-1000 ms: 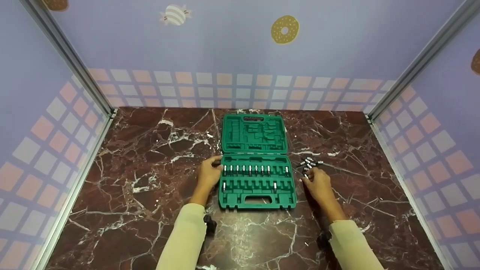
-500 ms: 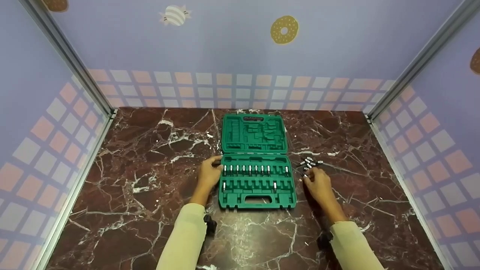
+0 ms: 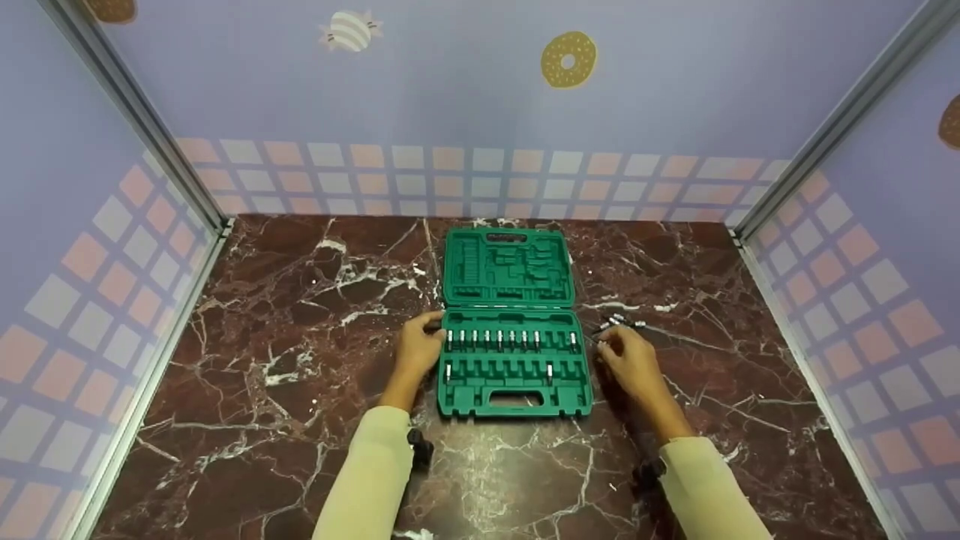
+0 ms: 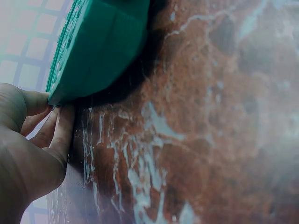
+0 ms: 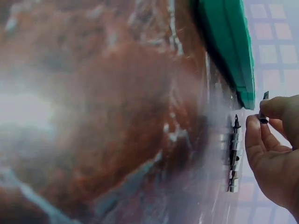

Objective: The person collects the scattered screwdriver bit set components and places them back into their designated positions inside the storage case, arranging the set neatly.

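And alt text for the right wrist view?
A right hand pinches a small metal piece near one end of a green case. More small silver and black pieces lie together on the white-veined brown tabletop, which fills most of the view.

Dark red-brown marbled tabletop [image 3: 285, 420], white-veined, glare low in head view. Pale lavender back wall [image 3: 450, 82]; checked band of pink and white squares [image 3: 488, 159] along its foot. Above: striped wrapped-candy print [image 3: 351, 31], golden-brown sprinkled doughnut print [image 3: 552, 71]. Grey metal corner strip [image 3: 135, 112] at left, matching grey strip [image 3: 838, 112] at right. Side walls likewise checked.
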The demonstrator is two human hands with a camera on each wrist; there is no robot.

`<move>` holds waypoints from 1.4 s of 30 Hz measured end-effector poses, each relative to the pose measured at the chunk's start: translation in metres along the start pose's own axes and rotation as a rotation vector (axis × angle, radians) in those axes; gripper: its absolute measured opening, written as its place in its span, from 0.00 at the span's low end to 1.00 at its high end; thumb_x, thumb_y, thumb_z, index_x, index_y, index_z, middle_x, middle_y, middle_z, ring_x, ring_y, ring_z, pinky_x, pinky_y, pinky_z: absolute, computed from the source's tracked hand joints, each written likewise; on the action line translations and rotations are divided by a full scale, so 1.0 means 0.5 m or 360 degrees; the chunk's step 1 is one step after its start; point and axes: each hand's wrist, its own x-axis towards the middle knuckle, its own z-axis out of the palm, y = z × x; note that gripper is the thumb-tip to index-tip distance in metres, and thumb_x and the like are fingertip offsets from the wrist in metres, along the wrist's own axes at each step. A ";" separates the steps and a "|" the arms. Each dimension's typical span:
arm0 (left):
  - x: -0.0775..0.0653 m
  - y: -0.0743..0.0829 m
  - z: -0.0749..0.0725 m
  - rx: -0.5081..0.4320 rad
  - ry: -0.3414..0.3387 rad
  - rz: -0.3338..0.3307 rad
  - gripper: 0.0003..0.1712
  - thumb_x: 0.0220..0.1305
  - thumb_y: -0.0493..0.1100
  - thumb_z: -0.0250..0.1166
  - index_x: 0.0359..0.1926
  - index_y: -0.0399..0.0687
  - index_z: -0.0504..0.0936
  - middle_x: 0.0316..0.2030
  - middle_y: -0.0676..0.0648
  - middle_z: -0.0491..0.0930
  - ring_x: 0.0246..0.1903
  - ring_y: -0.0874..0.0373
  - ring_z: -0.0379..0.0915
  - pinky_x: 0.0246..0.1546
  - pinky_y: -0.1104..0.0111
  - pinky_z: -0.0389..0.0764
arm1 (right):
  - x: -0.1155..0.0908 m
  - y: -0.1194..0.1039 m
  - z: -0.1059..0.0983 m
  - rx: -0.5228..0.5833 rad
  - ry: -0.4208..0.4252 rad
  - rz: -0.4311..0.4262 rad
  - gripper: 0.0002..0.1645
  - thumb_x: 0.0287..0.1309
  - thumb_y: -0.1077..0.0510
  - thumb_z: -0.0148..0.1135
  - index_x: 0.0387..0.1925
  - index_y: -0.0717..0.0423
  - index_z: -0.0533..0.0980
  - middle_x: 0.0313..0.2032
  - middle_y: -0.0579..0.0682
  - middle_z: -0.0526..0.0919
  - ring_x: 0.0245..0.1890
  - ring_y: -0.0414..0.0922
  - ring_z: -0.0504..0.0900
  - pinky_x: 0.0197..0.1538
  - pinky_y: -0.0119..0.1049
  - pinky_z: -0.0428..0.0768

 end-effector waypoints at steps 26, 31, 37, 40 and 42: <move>-0.002 0.007 -0.004 0.0013 -0.0045 -0.0012 0.20 0.69 0.36 0.66 0.61 0.49 0.85 0.50 0.43 0.87 0.51 0.46 0.82 0.51 0.51 0.80 | 0.068 -0.103 0.025 0.0060 -0.0438 -0.0191 0.07 0.62 0.65 0.70 0.42 0.56 0.84 0.39 0.54 0.88 0.39 0.49 0.84 0.43 0.46 0.82; -0.002 0.006 -0.004 0.0027 -0.0026 -0.0006 0.20 0.68 0.36 0.66 0.60 0.49 0.86 0.50 0.44 0.88 0.50 0.47 0.83 0.51 0.51 0.80 | 0.079 -0.108 0.031 0.0050 -0.0556 -0.0177 0.07 0.63 0.65 0.69 0.43 0.59 0.83 0.40 0.55 0.88 0.41 0.51 0.86 0.45 0.49 0.83; -0.002 0.004 -0.003 0.0012 -0.0031 -0.0010 0.20 0.69 0.36 0.66 0.60 0.49 0.86 0.49 0.44 0.88 0.49 0.47 0.83 0.51 0.51 0.80 | 0.090 -0.113 0.037 -0.0052 -0.0640 -0.0203 0.08 0.65 0.64 0.68 0.45 0.59 0.85 0.42 0.56 0.89 0.44 0.52 0.86 0.47 0.50 0.84; -0.003 0.003 -0.004 0.0018 -0.0029 -0.0012 0.20 0.68 0.36 0.66 0.59 0.49 0.86 0.49 0.44 0.88 0.49 0.47 0.83 0.50 0.51 0.80 | 0.093 -0.117 0.040 -0.0085 -0.0656 -0.0205 0.07 0.65 0.64 0.68 0.45 0.59 0.84 0.43 0.56 0.89 0.45 0.53 0.87 0.48 0.50 0.84; -0.004 0.003 -0.003 0.0018 -0.0029 -0.0005 0.20 0.68 0.36 0.66 0.59 0.49 0.86 0.49 0.44 0.88 0.49 0.46 0.83 0.50 0.51 0.81 | 0.095 -0.120 0.041 -0.0098 -0.0655 -0.0194 0.07 0.66 0.64 0.68 0.44 0.59 0.83 0.42 0.57 0.89 0.44 0.53 0.87 0.47 0.50 0.85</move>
